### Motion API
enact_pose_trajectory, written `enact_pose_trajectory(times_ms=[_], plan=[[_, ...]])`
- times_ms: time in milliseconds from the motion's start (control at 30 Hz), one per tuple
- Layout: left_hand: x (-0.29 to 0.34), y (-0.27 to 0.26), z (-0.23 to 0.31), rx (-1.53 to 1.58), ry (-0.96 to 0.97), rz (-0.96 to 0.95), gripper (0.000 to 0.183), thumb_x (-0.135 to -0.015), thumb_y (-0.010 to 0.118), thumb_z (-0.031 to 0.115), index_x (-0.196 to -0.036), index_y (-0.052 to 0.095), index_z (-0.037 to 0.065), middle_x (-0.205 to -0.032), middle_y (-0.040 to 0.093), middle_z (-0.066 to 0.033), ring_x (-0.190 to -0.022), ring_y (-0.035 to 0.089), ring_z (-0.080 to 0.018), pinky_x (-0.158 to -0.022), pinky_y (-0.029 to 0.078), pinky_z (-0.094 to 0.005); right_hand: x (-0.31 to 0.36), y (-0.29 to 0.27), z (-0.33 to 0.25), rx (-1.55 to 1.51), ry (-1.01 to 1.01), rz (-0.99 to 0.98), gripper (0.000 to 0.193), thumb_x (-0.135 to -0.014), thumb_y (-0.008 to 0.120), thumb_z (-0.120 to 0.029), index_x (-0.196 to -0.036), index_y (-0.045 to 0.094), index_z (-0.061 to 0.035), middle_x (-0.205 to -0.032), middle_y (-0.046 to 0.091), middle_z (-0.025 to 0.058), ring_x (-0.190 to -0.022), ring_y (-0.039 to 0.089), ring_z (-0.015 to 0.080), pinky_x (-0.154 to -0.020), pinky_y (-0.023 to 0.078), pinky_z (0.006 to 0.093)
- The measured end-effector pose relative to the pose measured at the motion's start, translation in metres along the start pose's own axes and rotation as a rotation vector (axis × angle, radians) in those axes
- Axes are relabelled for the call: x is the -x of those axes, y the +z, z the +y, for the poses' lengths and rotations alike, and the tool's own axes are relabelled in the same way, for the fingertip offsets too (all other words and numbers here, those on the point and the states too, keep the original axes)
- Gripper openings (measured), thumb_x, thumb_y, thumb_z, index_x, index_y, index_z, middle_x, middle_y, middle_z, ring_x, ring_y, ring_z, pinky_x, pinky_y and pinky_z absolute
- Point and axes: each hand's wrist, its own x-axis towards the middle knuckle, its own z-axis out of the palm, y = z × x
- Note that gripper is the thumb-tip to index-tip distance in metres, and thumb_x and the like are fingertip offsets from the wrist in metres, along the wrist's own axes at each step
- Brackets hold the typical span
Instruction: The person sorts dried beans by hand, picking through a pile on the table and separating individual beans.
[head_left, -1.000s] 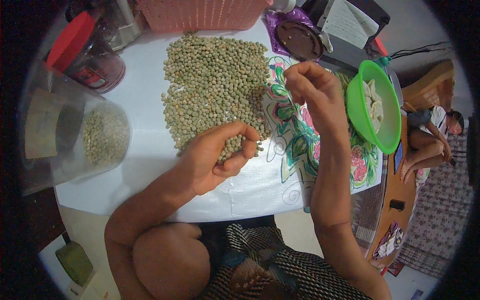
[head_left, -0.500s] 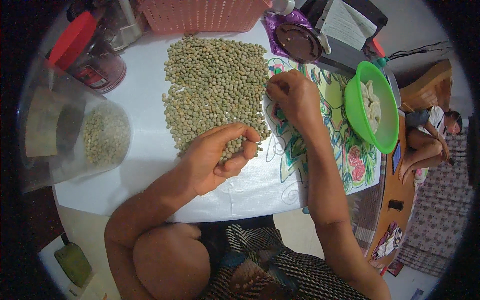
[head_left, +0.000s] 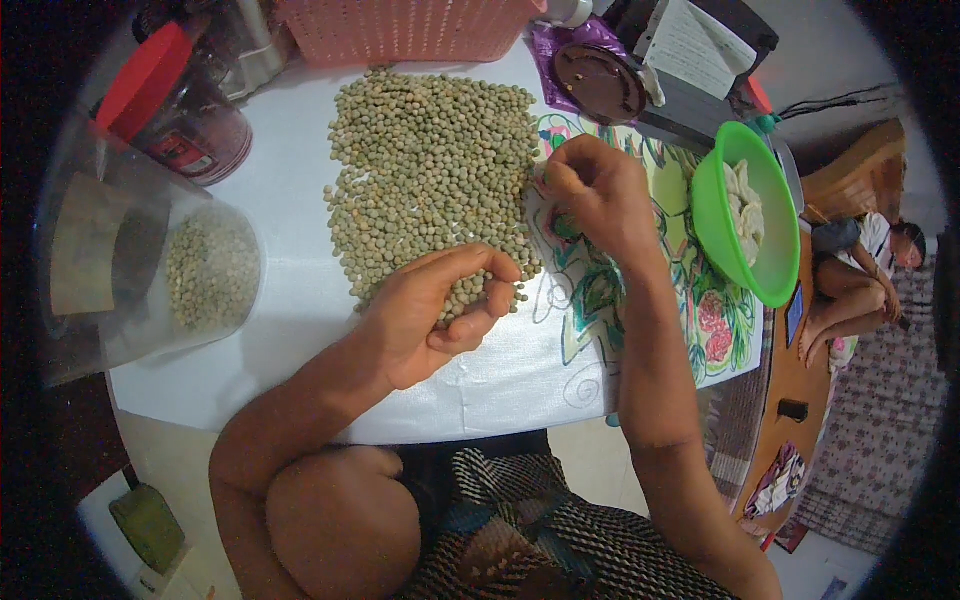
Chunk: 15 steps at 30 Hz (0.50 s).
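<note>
A broad single layer of dried green peas (head_left: 430,160) covers the middle of the white-topped table. My left hand (head_left: 425,315) is curled into a cup at the near edge of the layer. Several peas show inside the curve of its thumb and fingers. Just right of the layer, above a coloured drawing on the table cover, my right hand (head_left: 605,195) is closed with thumb and forefinger pinched together. Anything between those fingertips is too small or hidden to make out.
A clear plastic jar (head_left: 130,270) with more peas lies at left, beside a red-lidded jar (head_left: 200,140). A pink basket (head_left: 400,35) stands at the back. On the right are a green bowl (head_left: 715,215) of pale pieces and a brown lid (head_left: 600,85). A person (head_left: 860,265) sits farther right.
My right hand has drawn slightly to the right, away from the edge of the peas, still pinched. My left hand stays in place.
</note>
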Motion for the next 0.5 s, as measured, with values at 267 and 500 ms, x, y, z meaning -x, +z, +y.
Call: enact_pose_trajectory(times_ms=[267, 500], plan=[[0.0, -0.008, -0.002, 0.102, 0.011, -0.043, 0.024, -0.087, 0.036, 0.021, -0.089, 0.049, 0.001, -0.072, 0.048, -0.0058, -0.043, 0.035, -0.0069, -0.034, 0.022, -0.0162, 0.015, -0.012, -0.038, -0.796, -0.043, -0.449, 0.011, -0.078, 0.056, -0.011, -0.078, 0.056, 0.0, -0.067, 0.053, -0.0017, -0.061, 0.047, 0.004, -0.056, 0.04, 0.0195], [-0.002, -0.005, -0.002, 0.066, 0.029, -0.014, 0.03, -0.089, 0.033, 0.027, -0.093, 0.048, 0.002, -0.071, 0.048, -0.0059, -0.042, 0.035, -0.0065, -0.033, 0.024, -0.0151, 0.01, -0.018, -0.028, -0.745, -0.021, -0.376, 0.015, -0.08, 0.055, -0.014, -0.08, 0.056, 0.0011, -0.066, 0.053, -0.0009, -0.058, 0.045, 0.0044, -0.053, 0.039, 0.0195]])
